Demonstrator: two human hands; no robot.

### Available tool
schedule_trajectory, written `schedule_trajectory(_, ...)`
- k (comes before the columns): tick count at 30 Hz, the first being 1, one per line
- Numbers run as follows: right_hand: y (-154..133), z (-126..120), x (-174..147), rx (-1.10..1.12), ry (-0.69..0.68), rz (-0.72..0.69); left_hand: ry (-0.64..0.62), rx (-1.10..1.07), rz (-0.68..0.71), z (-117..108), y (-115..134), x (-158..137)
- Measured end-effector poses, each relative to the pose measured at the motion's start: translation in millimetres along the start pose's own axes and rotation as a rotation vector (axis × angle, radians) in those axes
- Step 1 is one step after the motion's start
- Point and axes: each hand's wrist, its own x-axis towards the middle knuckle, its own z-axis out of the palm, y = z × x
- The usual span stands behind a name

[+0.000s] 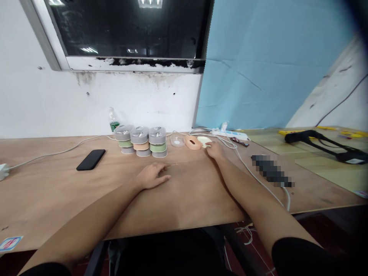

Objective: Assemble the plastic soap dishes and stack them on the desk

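Observation:
My left hand [153,176] lies on the wooden table, thumb and fingers stretched apart, holding nothing. Farther forward and to the right, my right hand [215,150] has its fingers closed at the edge of a flat pale cream piece [203,140], which stays on the tabletop. Just left of it is an orange oval piece [193,142] with a dark slot. Beside that sits a clear, shallow plastic lid [177,142]. Three stacks of small rounded boxes stand farther left: a left stack [124,138], a middle stack [140,141] and a right stack [158,142], with grey, green and orange layers.
A black phone [91,160] lies at the left. Behind the boxes is a clear bottle [113,119]. A white power strip [230,134] with cables runs along the wall. To the right are a blurred-out dark object [271,171] and a black strap-like frame [324,147].

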Motion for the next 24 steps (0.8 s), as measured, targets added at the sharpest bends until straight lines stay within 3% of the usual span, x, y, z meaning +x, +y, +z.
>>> schedule_trajectory(3,-12,-1,-5,0.047,0.176,-0.057,0.002,0.006,0.015,1,-1,0)
schedule_trajectory(6,-39,-6,-17,0.147,0.351,-0.243,-0.001,0.009,0.030,1,-2,0)
schedule_trajectory(9,-83,-12,-36,0.298,0.386,-0.518,0.008,0.011,0.038,2,-3,0)
schedule_trajectory(13,-154,-17,-61,0.497,0.357,-0.677,0.016,0.010,0.044,1,-2,1)
schedule_trajectory(18,-217,-12,-69,0.623,0.185,-0.584,0.002,0.019,0.025,-1,-1,1)
schedule_trajectory(21,-233,-4,-62,0.664,0.095,-0.523,-0.002,0.019,0.021,-1,-1,1)
schedule_trajectory(24,-234,-1,-56,0.712,0.123,-0.525,0.000,0.003,0.030,-2,-1,0)
